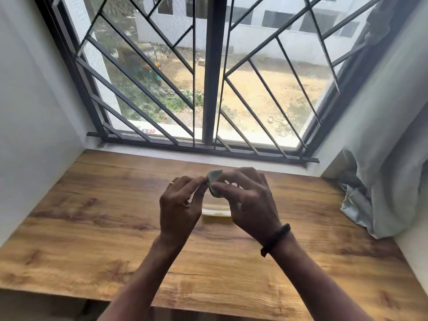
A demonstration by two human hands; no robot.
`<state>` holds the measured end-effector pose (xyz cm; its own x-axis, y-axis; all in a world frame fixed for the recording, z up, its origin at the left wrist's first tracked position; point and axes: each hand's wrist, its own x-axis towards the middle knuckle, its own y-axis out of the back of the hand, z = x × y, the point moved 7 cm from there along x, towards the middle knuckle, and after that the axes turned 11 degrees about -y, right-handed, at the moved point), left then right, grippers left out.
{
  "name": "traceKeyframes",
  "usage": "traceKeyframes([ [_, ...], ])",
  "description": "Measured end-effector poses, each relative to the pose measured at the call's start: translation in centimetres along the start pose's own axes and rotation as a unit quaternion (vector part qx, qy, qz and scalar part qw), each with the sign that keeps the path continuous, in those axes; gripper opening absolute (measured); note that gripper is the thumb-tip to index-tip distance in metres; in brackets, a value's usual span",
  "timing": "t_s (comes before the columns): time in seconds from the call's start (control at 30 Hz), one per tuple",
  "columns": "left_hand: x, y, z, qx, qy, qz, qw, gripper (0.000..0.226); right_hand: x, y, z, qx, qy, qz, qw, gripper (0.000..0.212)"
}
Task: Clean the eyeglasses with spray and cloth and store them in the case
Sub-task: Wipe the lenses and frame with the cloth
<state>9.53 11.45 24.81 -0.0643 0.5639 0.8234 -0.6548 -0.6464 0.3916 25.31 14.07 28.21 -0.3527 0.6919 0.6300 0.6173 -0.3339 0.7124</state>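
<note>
Both hands are hovering above the wooden counter (92,228) by the window. Right hand (249,202) is pinching a small pale cloth (214,183) in its grip; left hand (179,205) grip is pinching something at the cloth's edge (glasses themselves too blurred to confirm). A pale case-like object (216,214) is lying on the counter right beneath the hands.

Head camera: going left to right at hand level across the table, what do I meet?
Left hand with ring → pale cloth pinched between both hands → right hand → black wristband → bunched curtain at the table's right edge.
</note>
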Motion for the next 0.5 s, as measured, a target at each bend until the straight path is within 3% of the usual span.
traceKeyframes([
  [0.2,-0.24,-0.07,-0.05,0.003,0.001,-0.006,1.0,0.02,-0.45,-0.14,-0.18,0.006,0.02,-0.031,0.999,0.016],
  [0.5,-0.12,0.26,-0.04,-0.002,0.012,-0.004,1.0,0.02,-1.02,0.6,0.53,-0.006,0.009,-0.016,1.0,0.013],
])
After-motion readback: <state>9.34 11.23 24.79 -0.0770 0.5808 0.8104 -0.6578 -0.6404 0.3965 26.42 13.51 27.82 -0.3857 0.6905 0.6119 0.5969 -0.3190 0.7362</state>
